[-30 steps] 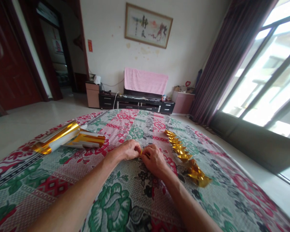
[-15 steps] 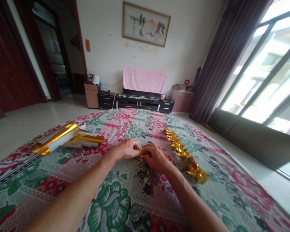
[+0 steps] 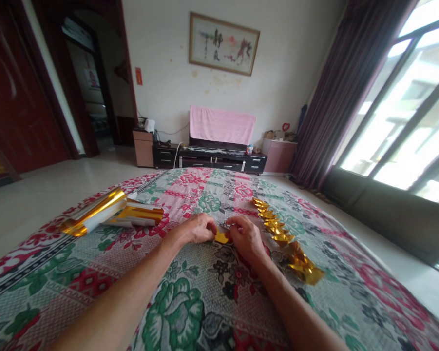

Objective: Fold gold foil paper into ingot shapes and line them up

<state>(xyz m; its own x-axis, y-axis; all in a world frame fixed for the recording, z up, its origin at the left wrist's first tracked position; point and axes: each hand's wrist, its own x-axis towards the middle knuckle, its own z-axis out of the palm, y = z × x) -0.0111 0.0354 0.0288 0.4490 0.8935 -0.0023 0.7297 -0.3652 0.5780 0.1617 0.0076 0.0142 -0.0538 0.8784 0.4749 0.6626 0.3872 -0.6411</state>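
Note:
A small folded piece of gold foil paper lies low over the cloth between my two hands. My left hand pinches its left side, fingers bent down and closed. On the other side, the curled fingers of my right hand grip the right edge of the same piece. Parts of the paper are hidden behind the fingers. Right of my right hand runs a row of several folded gold paper ingots; the nearest ones are larger in view.
Loosely rolled gold foil sheets with white backs lie at the left. A flowered cloth covers the table. Beyond it stand a low black cabinet and a screen draped with a pink towel. Curtains and a window are at the right.
The hands have moved slightly apart, and more of the gold paper shows between them. My right fingers have lifted and loosened a little. The camera has tilted slightly, shifting the whole scene down and right.

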